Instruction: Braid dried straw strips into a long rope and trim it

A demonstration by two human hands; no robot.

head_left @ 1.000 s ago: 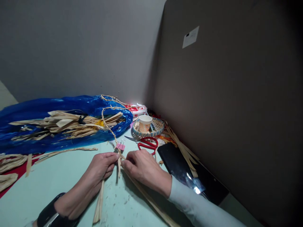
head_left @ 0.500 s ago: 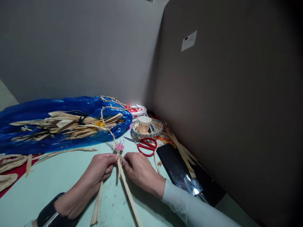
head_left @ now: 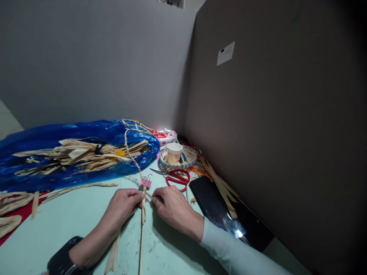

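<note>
Far left: coiled strips [head_left: 17, 202] on a red cloth [head_left: 26, 214], cut off by the view's edge. Next, blue bag [head_left: 86, 128] sprawled along the foot of the back partition [head_left: 100, 65], a bundle of dried strips [head_left: 94, 152] lying on it. Between bag and left forearm I see pale green tabletop [head_left: 83, 206], so decent elbow room that side. Left hand [head_left: 122, 204], black band at the wrist: thumb and forefinger pinched on the strands [head_left: 143, 214] just below a pink binder clip [head_left: 146, 183]. Loose strips [head_left: 112, 256] trail under that forearm. Twisted cord [head_left: 133, 159] runs from the clip up over the bag's right end; the working end sits between the hands, one long strand hanging toward the near side. Right hand [head_left: 172, 208]: fingertips closed on a side strand [head_left: 148, 195], drawn slightly right. Tighter here: red-handled scissors [head_left: 169, 173] just beyond the knuckles, basket [head_left: 190, 156] with paper cup [head_left: 174, 156] behind, then black phone [head_left: 205, 194] near the right forearm. Long flat strips [head_left: 219, 183] line the foot of the right partition [head_left: 272, 133], which bounds that side.
</note>
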